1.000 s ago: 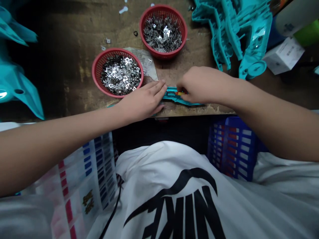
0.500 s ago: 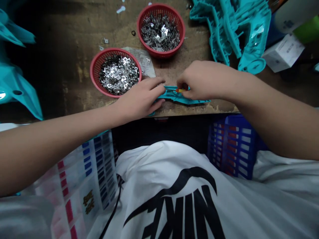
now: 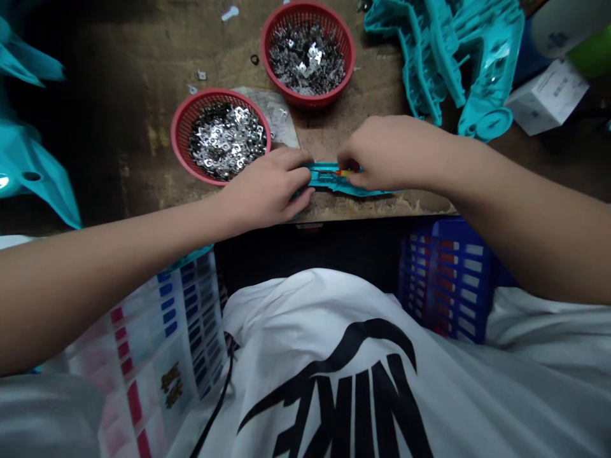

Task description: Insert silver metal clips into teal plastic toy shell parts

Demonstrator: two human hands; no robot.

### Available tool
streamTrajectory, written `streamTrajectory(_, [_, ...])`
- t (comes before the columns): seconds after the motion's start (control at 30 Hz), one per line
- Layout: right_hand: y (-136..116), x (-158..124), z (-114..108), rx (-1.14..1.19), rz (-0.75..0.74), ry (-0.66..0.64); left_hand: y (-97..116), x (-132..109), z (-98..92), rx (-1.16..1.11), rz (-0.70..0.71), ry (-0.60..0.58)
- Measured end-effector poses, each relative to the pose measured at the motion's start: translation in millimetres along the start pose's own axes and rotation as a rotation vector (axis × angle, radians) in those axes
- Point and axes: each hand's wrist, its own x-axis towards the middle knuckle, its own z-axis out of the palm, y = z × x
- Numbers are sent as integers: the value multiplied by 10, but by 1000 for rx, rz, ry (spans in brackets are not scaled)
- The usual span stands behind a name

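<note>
A long turquoise plastic part (image 3: 341, 184) lies along the front edge of the table. My left hand (image 3: 270, 191) is closed around its left end, with the thumb on the near side and the fingers on the far side. Over the part's right half, my right hand (image 3: 382, 152) pinches a small screwdriver with a yellow and red handle (image 3: 342, 173). Its thin shaft points left along the part; my fingers cover the rest of the handle. Just beyond my left hand stands a red basket of shiny metal tabs (image 3: 228, 143).
A second red basket (image 3: 308, 60) of small metal pieces stands farther back. Turquoise shells (image 3: 434, 57) are piled at the right, beside a white box (image 3: 547, 95); more turquoise pieces (image 3: 33, 162) are at the left. Below the table are a blue crate (image 3: 443, 280) and a clear crate (image 3: 191, 312).
Both hands stay around the turquoise part with almost no movement. The screwdriver's shaft shows a little more clearly now. The view has shifted very slightly.
</note>
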Motion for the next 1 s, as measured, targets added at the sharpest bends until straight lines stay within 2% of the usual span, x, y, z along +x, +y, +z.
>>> streamTrajectory(0.3, [-16, -2, -58, -40, 2, -9, 6, 10, 2, 2, -13, -13])
streamTrajectory(0.47, [-29, -17, -119, -32, 25, -24, 13, 32, -66, -14, -19, -88])
streamTrajectory(1.0, [-107, -79, -214, -65, 1, -29, -5, 7, -14, -85, 42, -17])
